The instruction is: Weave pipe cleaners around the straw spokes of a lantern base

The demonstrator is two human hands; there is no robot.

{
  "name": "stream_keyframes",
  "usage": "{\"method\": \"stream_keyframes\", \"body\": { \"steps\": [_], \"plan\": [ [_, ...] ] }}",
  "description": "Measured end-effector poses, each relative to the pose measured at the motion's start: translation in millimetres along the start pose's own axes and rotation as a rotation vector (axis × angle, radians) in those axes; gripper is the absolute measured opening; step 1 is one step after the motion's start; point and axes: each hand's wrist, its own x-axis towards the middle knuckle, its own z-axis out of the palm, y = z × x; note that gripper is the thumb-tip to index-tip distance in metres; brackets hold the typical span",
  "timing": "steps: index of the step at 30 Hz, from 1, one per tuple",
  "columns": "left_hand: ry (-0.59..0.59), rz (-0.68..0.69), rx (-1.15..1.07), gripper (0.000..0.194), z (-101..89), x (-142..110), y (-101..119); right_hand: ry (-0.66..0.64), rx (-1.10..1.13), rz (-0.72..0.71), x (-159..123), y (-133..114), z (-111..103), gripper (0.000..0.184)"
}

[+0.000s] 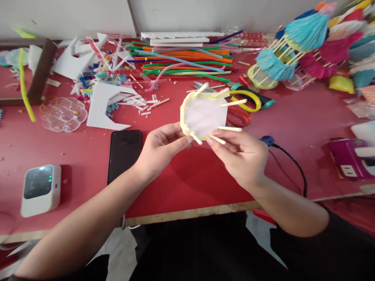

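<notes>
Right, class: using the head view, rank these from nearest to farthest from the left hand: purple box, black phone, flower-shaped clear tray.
From the left hand:
1. Black phone, just left of it.
2. Flower-shaped clear tray, farther left.
3. Purple box, at the far right.

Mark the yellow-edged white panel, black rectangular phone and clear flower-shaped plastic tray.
Yellow-edged white panel (pixel 205 115): head view, middle of its face.
Black rectangular phone (pixel 124 153): head view, screen.
Clear plastic tray (pixel 62 113): head view, middle part.
</notes>
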Motion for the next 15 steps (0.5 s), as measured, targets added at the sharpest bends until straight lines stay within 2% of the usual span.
{"method": "stream_keyframes", "body": {
  "steps": [6, 13, 15],
  "plan": [
    [0.000, -0.001, -0.003, 0.017, -0.4, -0.2, -1.3, -0.010, 0.013, -0.037, -0.3, 1.3, -1.1, 0.019],
    [0.041, -0.051, -0.037, 0.014, 2.4, 1.3, 1.6, -0.087, -0.156, -0.156, 2.3, 4.4, -6.0, 0.019],
    [0.034, -0.058, -0.036, 0.015, 2.7, 0.7, 2.3, -0.086, -0.157, -0.153, 2.4, 4.6, -6.5, 0.019]
  ]
}}
